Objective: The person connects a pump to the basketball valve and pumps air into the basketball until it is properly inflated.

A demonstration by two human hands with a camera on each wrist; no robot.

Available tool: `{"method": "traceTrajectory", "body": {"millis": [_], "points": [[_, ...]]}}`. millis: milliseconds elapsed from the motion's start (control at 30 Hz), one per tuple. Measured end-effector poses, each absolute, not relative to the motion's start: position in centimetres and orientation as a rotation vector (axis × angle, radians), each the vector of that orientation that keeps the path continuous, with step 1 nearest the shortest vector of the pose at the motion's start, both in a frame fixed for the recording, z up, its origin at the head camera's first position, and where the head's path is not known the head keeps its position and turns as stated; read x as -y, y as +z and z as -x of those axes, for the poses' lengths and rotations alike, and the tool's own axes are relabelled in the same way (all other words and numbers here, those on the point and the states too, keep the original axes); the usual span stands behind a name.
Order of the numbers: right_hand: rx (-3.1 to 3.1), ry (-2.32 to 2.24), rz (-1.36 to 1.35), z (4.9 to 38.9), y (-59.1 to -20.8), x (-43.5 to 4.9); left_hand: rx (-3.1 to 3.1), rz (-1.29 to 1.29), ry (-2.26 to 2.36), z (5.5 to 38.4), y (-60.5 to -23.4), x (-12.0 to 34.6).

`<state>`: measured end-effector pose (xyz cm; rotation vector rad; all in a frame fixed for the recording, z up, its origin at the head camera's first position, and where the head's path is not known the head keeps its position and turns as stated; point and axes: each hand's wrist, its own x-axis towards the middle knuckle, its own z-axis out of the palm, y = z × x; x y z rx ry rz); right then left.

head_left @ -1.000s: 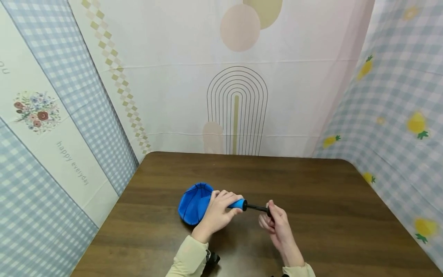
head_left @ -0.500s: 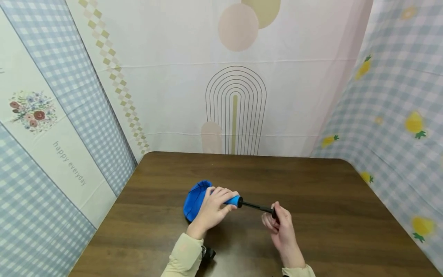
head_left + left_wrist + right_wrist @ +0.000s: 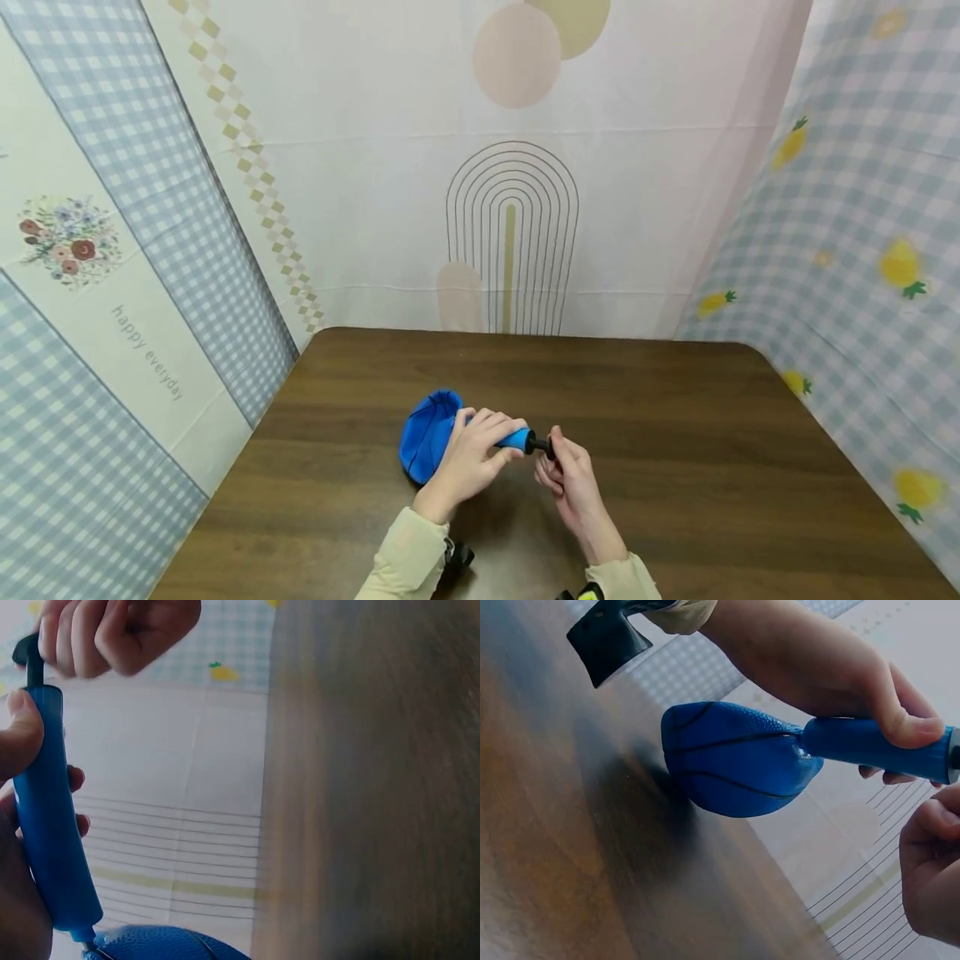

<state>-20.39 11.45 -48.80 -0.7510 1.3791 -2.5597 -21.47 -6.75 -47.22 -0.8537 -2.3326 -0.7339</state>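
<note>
A blue hand pump (image 3: 56, 825) with a black plunger is joined at its nozzle to a blue ball (image 3: 735, 761) with black seam lines. The ball looks slack, with a hollow in its side in the head view. Around the pump's barrel curl the fingers and thumb of my left hand (image 3: 471, 458). My right hand (image 3: 576, 483) grips the black handle (image 3: 26, 651) at the plunger's end, close to the barrel. Only a short length of the rod shows between barrel and handle. In the head view my left hand covers part of the barrel and the nozzle.
A brown wooden table (image 3: 675, 417) lies beneath. Patterned cloths hang at the back (image 3: 375, 208) and on both sides. A black wrist camera (image 3: 611, 641) sits on the left sleeve.
The right hand first drew the handle out to the right, lengthening the visible rod, then moved it back left towards the barrel. The ball and left hand shifted slightly.
</note>
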Motion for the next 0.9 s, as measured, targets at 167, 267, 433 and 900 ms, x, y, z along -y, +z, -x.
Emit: {"method": "traceTrajectory", "body": {"millis": [167, 267, 433, 900], "points": [[-1.209, -2.69, 0.856, 20.5, -48.6, -12.9, 2.374, 0.808, -0.732, 22.1, -47.4, 7.6], [-1.078, -2.748, 0.96, 20.7, -48.5, -13.8, 2.378, 0.757, -0.748, 22.4, -47.2, 7.8], [-1.145, -2.713, 0.892, 21.2, -48.6, -13.5, 2.38, 0.775, -0.725, 22.6, -46.7, 6.6], [-1.452, -2.736, 0.706, 20.8, -47.9, -14.1, 2.392, 0.775, -0.757, 22.8, -47.0, 6.9]]}}
